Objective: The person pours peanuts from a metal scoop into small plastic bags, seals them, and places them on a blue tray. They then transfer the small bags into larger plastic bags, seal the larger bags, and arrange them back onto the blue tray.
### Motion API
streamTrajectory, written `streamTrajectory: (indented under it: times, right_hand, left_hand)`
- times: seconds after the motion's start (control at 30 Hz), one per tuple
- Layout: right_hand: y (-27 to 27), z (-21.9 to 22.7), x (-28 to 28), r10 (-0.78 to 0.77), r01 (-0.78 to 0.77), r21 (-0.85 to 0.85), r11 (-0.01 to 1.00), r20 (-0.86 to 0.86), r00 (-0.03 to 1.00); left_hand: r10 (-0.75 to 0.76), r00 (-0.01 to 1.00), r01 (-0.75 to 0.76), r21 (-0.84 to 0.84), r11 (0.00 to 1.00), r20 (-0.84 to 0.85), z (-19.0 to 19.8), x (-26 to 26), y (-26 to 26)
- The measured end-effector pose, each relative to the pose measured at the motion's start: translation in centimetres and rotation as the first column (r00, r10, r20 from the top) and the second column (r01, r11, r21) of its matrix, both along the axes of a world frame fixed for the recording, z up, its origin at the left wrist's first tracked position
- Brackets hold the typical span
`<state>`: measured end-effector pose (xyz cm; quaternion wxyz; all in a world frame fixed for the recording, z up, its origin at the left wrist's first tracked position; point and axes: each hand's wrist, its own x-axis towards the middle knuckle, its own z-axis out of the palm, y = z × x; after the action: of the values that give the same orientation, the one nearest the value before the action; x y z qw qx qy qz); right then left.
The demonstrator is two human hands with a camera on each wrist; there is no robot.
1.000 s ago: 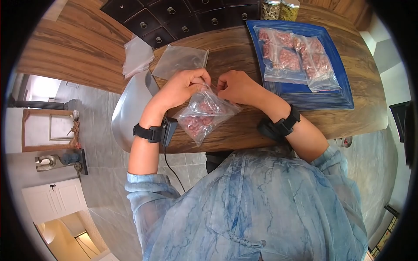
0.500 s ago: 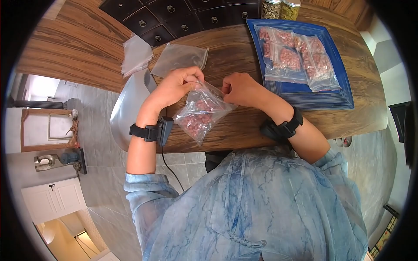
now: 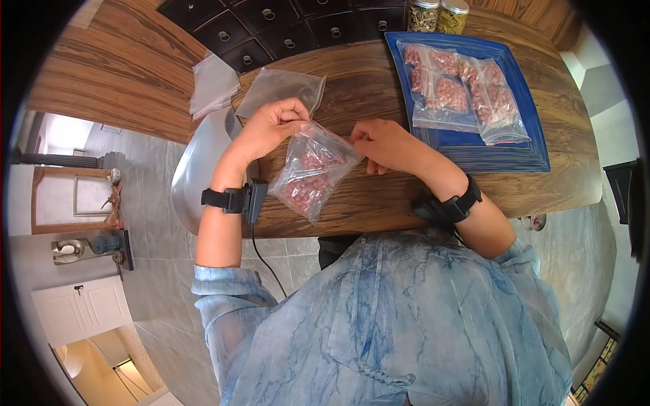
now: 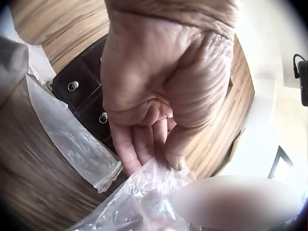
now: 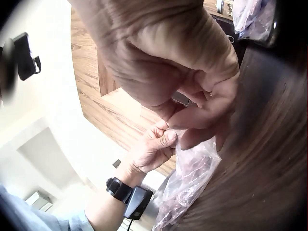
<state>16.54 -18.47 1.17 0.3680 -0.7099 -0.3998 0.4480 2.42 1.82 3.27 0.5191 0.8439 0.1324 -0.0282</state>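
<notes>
A clear zip bag [image 3: 311,179] of small pinkish-red, peanut-like pieces is held over the near edge of the wooden table. My left hand [image 3: 271,132] pinches its top left corner between thumb and fingers; the left wrist view shows the crinkled plastic [image 4: 154,185] under those fingertips. At the top right corner, my right hand [image 3: 393,147] pinches the bag's edge. The bag's mouth runs taut between both hands, with its filled part hanging toward the body. In the right wrist view the fingers [image 5: 202,118] cover part of the bag's top.
At the right, a blue tray [image 3: 501,157] carries several filled bags [image 3: 450,91]. Flat bags [image 3: 281,91] and a further stack [image 3: 213,84] lie back left. Behind stand a dark drawer cabinet [image 3: 291,34] and two jars [image 3: 452,17]. A silvery chair [image 3: 193,169] adjoins the table's left.
My hands have drawn apart along the bag's top edge, the left going left, the right going right and nearer the body. The edge is now straighter and the bag flatter.
</notes>
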Motion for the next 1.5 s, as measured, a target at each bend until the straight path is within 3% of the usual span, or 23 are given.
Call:
streamTrajectory:
  times: [0.13,0.43,0.83,1.13,1.33,1.5]
  right_hand:
    - [-0.1,-1.4,0.4,0.049,-0.05,0.015,0.999,0.035,0.998]
    - [-0.5,-2.0,0.2,-0.084,0.089,0.073,0.993,-0.057,0.995]
    - [-0.3,-2.3,0.3,-0.126,0.139,0.097,0.985,-0.135,0.983]
    - [0.9,-3.4,0.5,-0.118,0.101,0.204,0.974,0.071,0.991]
    - [1.3,-3.9,0.4,-0.157,0.133,0.225,0.965,0.094,0.983]
    - [1.2,-3.7,0.5,-0.181,0.165,0.231,0.959,0.054,0.982]
  left_hand:
    - [0.017,1.0,-0.017,-0.017,1.0,-0.005,-0.2,0.1,0.0]
    - [0.134,0.991,-0.135,-0.07,0.988,-0.023,-1.2,0.3,0.4]
    - [0.317,0.948,-0.318,-0.165,0.934,-0.036,-2.3,0.9,0.5]
    - [0.304,0.951,-0.306,-0.302,0.903,-0.054,-2.4,0.8,0.8]
    - [0.188,0.978,-0.205,-0.242,0.948,-0.088,-2.2,1.5,0.3]
    - [0.211,0.977,-0.215,-0.229,0.949,-0.042,-2.2,1.8,-0.1]
